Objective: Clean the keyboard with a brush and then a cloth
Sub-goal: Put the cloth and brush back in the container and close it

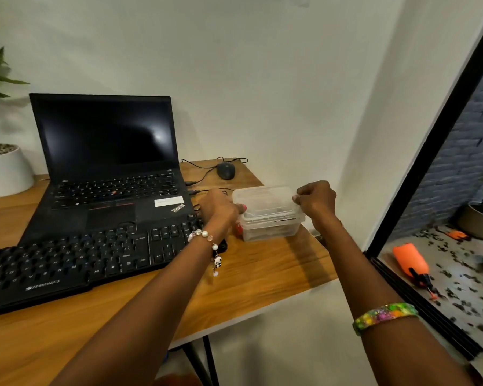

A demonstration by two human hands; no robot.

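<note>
A black external keyboard [76,263] lies on the wooden desk [262,277] in front of an open black laptop [109,168]. To its right stands a clear plastic box [271,228] with a clear lid [265,199]. My left hand [221,207] grips the lid's left edge and my right hand [315,199] pinches its right edge; the lid sits slightly raised and tilted over the box. The box's contents are blurred; something red shows at its left side. No brush or cloth is visible.
A dark wired mouse [226,170] lies behind the box near the wall, its cable running to the laptop. A white plant pot [6,171] stands at the far left. The desk's right edge is close to the box; a black-framed glass panel [430,151] stands at the right.
</note>
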